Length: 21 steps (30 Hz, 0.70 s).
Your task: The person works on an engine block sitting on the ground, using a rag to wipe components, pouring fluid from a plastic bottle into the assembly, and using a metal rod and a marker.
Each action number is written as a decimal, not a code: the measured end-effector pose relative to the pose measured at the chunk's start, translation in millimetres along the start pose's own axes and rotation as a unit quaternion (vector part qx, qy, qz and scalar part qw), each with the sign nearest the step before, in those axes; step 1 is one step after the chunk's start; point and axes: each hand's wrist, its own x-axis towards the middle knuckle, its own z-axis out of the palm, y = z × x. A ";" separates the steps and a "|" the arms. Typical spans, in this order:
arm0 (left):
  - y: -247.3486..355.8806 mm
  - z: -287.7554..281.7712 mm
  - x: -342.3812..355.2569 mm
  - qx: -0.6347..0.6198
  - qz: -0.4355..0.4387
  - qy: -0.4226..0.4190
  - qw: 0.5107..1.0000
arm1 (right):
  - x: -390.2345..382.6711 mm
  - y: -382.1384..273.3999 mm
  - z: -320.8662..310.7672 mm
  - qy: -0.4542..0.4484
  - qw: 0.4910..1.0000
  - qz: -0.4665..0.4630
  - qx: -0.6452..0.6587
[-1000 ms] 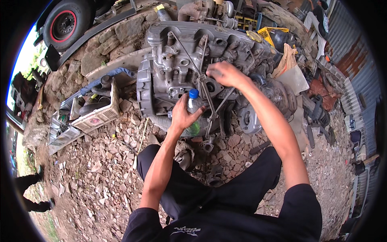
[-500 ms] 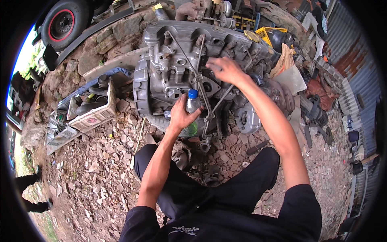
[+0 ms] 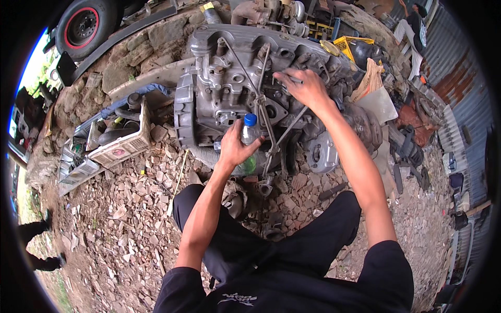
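Note:
A grey metal engine block (image 3: 211, 99) fills the space in front of me, with thin metal pipes (image 3: 265, 117) crossing its near side. My left hand (image 3: 237, 148) is wrapped around a plastic bottle (image 3: 249, 134), which stands upright, with a blue cap, a clear upper part and a green lower part. Part of the bottle is hidden behind my fingers and thumb. Over the right middle of the engine, my right hand (image 3: 308, 87) is closed with the fingers pinched. A short grey rod-like piece shows at its fingertips; its exact kind is unclear.
At left stand white plastic crates (image 3: 120, 148) with parts in them. Broken stone (image 3: 130, 219) covers the ground. A rounded metal housing (image 3: 322, 154) lies right of the engine. A wheel (image 3: 81, 28) is at upper left, a person (image 3: 412, 31) at upper right, and corrugated sheet (image 3: 459, 78) along the right.
My right hand has shifted slightly right, and its blurred fingers now look pinched, with a small grey piece showing. The left hand keeps its hold on the bottle. The view has tilted a little.

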 end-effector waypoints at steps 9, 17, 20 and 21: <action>-8.0 -4.8 0.3 0.018 0.007 0.038 0.999 | -10.8 0.7 6.6 -0.114 0.945 0.200 0.234; -2.7 -1.7 7.9 -0.023 0.017 0.019 0.999 | -9.8 -11.5 12.8 -0.048 0.990 0.067 0.112; -6.1 0.7 11.3 -0.026 0.011 0.016 0.999 | -3.6 -14.2 6.4 -0.048 0.990 0.046 0.126; -4.5 3.4 14.2 -0.028 0.021 0.017 0.999 | -4.2 -4.1 11.4 -0.010 0.991 0.030 0.132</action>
